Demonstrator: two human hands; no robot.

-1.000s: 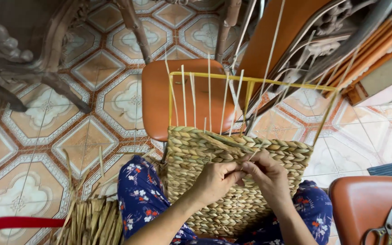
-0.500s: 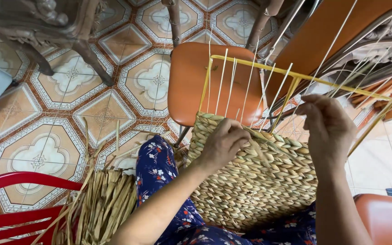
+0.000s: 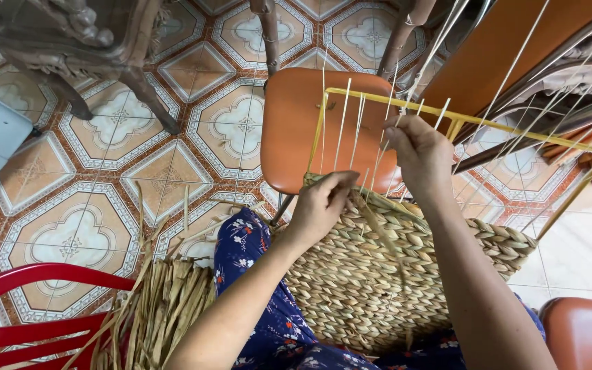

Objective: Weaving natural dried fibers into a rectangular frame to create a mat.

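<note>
A half-woven straw basket (image 3: 371, 274) rests on my lap, its pale upright stakes (image 3: 351, 130) rising inside a yellow wire frame (image 3: 460, 120). My left hand (image 3: 320, 205) presses on the woven rim at the near left corner and pinches a dried fibre strand (image 3: 378, 226). My right hand (image 3: 419, 154) is raised above the rim among the stakes, its fingers closed on the upper end of the strand. The strand runs slack between both hands.
An orange chair seat (image 3: 289, 130) stands just behind the basket. A bundle of dried leaves (image 3: 159, 308) lies at my left knee beside a red chair (image 3: 29, 308). Carved wooden furniture legs (image 3: 138, 89) stand on the patterned tile floor (image 3: 90, 226).
My right hand has risen from the rim up among the stakes, drawing the strand with it. My left hand has stayed on the rim. The view has shifted left.
</note>
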